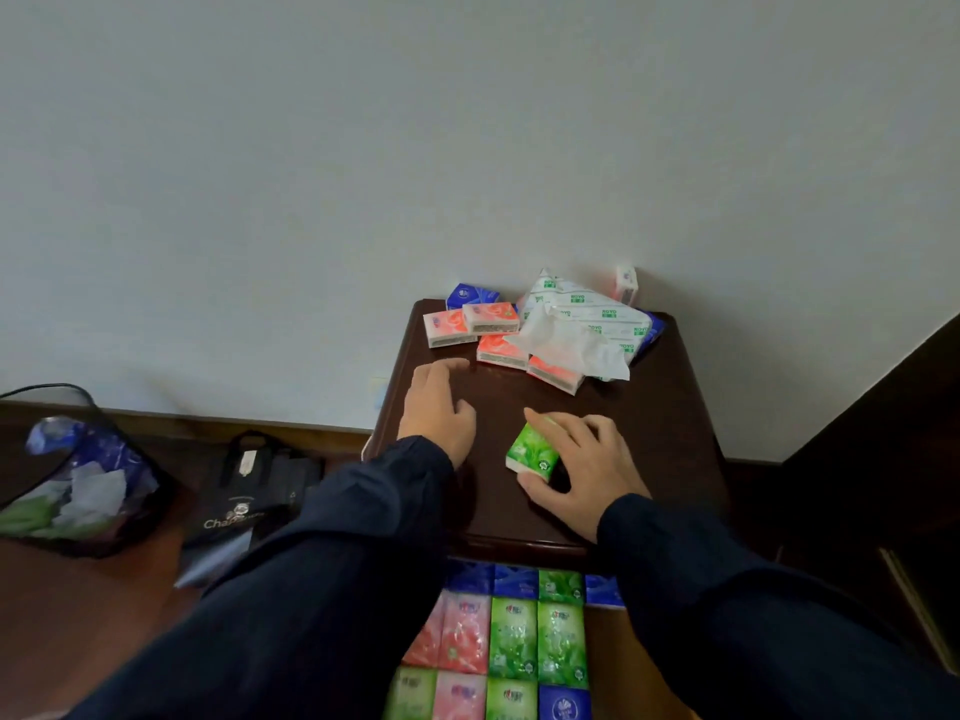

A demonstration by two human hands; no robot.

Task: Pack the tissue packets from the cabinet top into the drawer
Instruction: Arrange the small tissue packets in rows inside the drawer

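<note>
- Right hand (pixel 582 459) curled round a green tissue packet (pixel 532 449) on the dark cabinet top (pixel 649 433), thumb under the near end, fingers over the far edge; packet tilted, sitting at the left side of the grip.
- Left hand (pixel 439 407) rested flat and relaxed on the worktop, holding nothing, just beside the green packet yet apart from it.
- Lay near the wall, beyond both hands: a cluster of red tissue packets (pixel 493 330), a blue packet (pixel 470 294) behind them, and a large white soft pack (pixel 587 324) with a tissue pulled out.
- Showed below the front edge: the open drawer (pixel 602 646), lined with rows of green, pink and blue packets (pixel 511 636).
- Stood on the floor at left: a black bag (pixel 249 491) and a mesh bin (pixel 78 475).
</note>
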